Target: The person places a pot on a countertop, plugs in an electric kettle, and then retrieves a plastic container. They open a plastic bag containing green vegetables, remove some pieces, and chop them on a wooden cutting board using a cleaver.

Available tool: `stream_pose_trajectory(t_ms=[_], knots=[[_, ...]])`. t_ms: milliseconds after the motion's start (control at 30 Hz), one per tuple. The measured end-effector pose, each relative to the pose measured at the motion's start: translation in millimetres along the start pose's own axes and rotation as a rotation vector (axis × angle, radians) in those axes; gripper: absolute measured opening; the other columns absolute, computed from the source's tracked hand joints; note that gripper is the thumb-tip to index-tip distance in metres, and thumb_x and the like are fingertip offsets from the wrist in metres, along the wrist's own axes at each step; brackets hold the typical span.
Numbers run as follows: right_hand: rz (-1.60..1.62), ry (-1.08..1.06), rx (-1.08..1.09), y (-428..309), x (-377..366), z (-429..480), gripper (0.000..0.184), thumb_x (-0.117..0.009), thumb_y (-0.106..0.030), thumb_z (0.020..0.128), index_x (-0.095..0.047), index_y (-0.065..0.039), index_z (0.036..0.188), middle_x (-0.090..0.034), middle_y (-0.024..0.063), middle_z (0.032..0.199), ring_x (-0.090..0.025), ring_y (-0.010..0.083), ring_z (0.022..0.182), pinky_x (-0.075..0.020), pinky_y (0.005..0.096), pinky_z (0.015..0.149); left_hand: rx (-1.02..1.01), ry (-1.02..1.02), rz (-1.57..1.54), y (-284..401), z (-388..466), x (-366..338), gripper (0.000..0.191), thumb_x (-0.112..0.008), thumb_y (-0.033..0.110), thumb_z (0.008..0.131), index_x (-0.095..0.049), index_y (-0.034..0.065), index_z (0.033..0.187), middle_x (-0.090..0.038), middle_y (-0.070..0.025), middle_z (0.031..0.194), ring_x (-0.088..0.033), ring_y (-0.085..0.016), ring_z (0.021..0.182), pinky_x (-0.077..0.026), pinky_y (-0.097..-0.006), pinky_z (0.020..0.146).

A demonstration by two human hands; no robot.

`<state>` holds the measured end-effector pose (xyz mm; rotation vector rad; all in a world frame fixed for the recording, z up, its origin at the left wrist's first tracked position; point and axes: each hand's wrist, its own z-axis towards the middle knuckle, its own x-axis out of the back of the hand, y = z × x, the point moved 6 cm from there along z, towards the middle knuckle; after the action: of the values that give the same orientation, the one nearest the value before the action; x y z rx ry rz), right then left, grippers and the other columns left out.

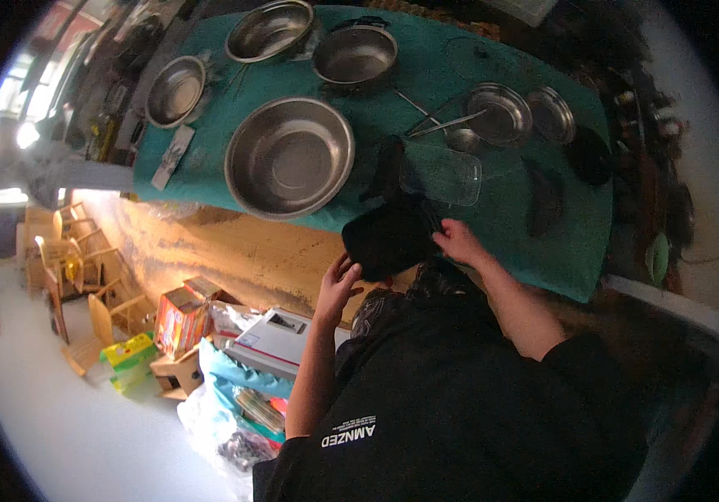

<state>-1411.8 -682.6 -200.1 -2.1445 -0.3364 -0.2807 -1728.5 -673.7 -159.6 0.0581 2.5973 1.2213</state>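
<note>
My right hand (458, 242) grips the right edge of a black, flat-looking rectangular object (391, 238), perhaps a tray or container, at the near edge of the green-covered table (209, 182). Against its lower left corner rests my left hand (339, 282), fingers spread; whether it bears weight is unclear. Just beyond lie a clear plastic container or lid (447, 176) and another dark item (388, 166). A large steel basin (290, 158) stands to the left. Farther right, a ladle (461, 139) lies beside a shallow steel bowl (499, 116).
Several steel bowls stand along the far side, one at the far left (176, 92). A small steel dish (551, 116) is at right. Below the table's left side are a cardboard box (179, 320), a white and grey case (275, 342), plastic bags (209, 420) and wooden chairs (101, 317).
</note>
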Motion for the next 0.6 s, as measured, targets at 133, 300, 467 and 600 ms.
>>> stream_pose_trajectory(t_ms=[133,300,467,600], knots=[[0.115,-0.108,-0.077,13.6,-16.5,-7.3,0.026,-0.067,-0.026,0.092,-0.059,-0.002,0.086,-0.059,0.0042,0.069,-0.059,0.0136,0.064,-0.0479,0.0342,0.058,0.063,0.017,-0.027,-9.9,33.9,-3.1,0.038,-0.065,0.021,0.095,-0.058,-0.0024,0.124,-0.066,-0.0081,0.116,-0.061,-0.018,0.102,-0.050,-0.0321,0.086],[-0.193,0.604,-0.056,49.4,80.6,36.1,0.031,-0.070,-0.030,0.091,-0.063,-0.003,0.104,-0.062,0.0044,0.079,-0.060,0.0141,0.071,-0.0503,0.0310,0.062,-0.002,0.145,-0.022,-6.4,36.2,21.6,0.035,-0.063,0.014,0.092,-0.059,-0.0041,0.122,-0.066,-0.0103,0.114,-0.063,-0.019,0.101,-0.049,-0.0315,0.089],[0.413,0.488,-0.470,120.6,102.7,78.1,0.040,-0.075,-0.030,0.084,-0.063,-0.002,0.110,-0.067,0.0097,0.089,-0.065,0.0206,0.082,-0.0508,0.0353,0.067,-0.003,0.318,-0.097,-5.8,18.4,44.9,0.039,-0.064,0.016,0.093,-0.055,-0.0051,0.125,-0.062,-0.0125,0.120,-0.061,-0.021,0.106,-0.048,-0.0323,0.093],[0.358,0.710,-0.304,138.4,153.1,88.5,0.047,-0.072,-0.025,0.084,-0.057,-0.002,0.122,-0.068,0.0119,0.094,-0.065,0.0211,0.076,-0.0501,0.0368,0.062,0.047,0.484,-0.082,-12.9,7.4,47.7,0.044,-0.064,0.021,0.093,-0.054,-0.0062,0.126,-0.062,-0.0141,0.121,-0.060,-0.022,0.109,-0.047,-0.0328,0.096]])
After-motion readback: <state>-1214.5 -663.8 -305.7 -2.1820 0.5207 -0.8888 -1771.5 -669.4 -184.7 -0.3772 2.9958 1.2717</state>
